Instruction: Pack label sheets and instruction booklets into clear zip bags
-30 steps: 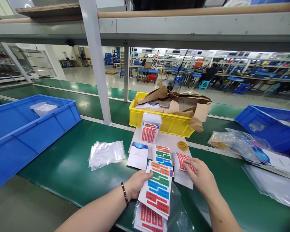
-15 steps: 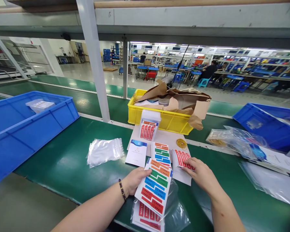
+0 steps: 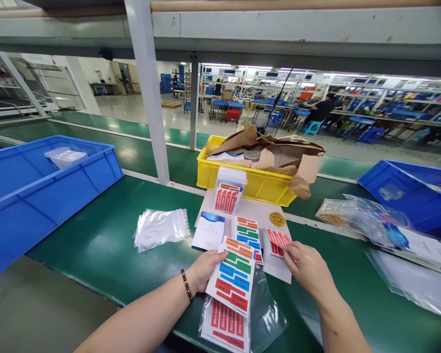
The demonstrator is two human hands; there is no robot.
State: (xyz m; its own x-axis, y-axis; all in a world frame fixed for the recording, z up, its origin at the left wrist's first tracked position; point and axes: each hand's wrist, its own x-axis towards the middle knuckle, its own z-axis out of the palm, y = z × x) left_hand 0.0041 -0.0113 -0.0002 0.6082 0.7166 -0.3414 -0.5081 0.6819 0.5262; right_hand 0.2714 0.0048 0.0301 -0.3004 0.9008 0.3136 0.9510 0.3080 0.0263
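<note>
My left hand [image 3: 205,270] grips a multicoloured label sheet [image 3: 232,277] with orange, green, blue and red strips, held above a clear plastic bag [image 3: 264,314] that contains a red label sheet [image 3: 226,324]. My right hand [image 3: 306,267] pinches a red label sheet [image 3: 277,241] lying on white paper on the green belt. A second multicoloured sheet [image 3: 247,231] lies just behind the held one. A white card with a blue top [image 3: 209,230] lies to its left.
A yellow crate [image 3: 255,185] with brown paper stands behind, with a stack of red labels [image 3: 227,198] leaning on it. Clear bags [image 3: 161,228] lie at left. Blue crates stand at left [image 3: 40,196] and right [image 3: 407,196]. A tape roll [image 3: 278,220] and plastic-wrapped goods [image 3: 363,218] are nearby.
My left hand has drawn the multicoloured sheet slightly closer and lower over the bag. My right hand stays on the red sheet, fingers curling onto its edge.
</note>
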